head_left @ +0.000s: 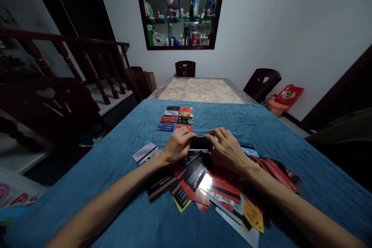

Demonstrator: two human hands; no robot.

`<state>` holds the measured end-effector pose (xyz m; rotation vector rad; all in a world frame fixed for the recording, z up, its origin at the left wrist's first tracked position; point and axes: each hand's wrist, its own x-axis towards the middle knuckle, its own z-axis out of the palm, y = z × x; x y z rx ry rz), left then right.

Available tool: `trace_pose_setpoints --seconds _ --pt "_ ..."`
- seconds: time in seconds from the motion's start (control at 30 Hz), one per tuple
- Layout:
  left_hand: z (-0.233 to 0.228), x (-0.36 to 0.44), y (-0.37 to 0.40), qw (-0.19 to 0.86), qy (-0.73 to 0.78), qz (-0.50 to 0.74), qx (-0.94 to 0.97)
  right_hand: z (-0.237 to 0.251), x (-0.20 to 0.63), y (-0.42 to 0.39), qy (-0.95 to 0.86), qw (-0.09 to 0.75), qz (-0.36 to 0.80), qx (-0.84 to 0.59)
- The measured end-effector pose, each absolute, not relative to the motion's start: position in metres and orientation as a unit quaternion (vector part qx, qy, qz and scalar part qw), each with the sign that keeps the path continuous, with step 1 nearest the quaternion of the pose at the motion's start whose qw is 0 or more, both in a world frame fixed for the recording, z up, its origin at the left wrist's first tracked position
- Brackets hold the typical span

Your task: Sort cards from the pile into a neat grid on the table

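Note:
A black plastic card (201, 143) is held level between my two hands, above a spread of cards. My left hand (179, 145) pinches its left end, and my right hand (228, 148) grips its right end with thumb and fingers. Below and nearer me lies a loose heap of overlapping cards (195, 174) in black, red, yellow and white, partly hidden by my hands and right forearm. Just beyond my left hand, several cards (169, 119) lie in two neat columns, among them red, blue, black and gold ones. The nearest red card there is partly covered by my left hand.
A blue cloth (122, 162) covers the near part of the table, with a patterned tabletop (200, 90) beyond. Dark wooden chairs (261, 83) stand around it. A railing (87, 58) runs at left. A red bag (288, 95) sits at right, and a shelf niche (180, 19) is in the wall.

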<state>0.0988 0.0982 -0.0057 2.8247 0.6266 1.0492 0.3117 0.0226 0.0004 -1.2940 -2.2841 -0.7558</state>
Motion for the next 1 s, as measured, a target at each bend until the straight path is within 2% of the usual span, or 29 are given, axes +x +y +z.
trace_pose_setpoints --seconds 0.27,0.73,1.0 --pt "-0.0047 0.0962 0.0965 -0.021 0.192 0.339 0.921 0.0023 0.3133 0.0222 -0.815 0.19 -0.253 -0.486" --pt "-0.0133 0.094 0.0966 -0.162 0.174 0.301 0.923 0.0031 0.3174 0.0239 -0.812 0.214 -0.262 -0.476" --pt "-0.0129 0.0928 0.1 -0.162 0.185 0.29 0.925 -0.0016 0.318 0.0254 -0.818 0.235 -0.229 -0.473"
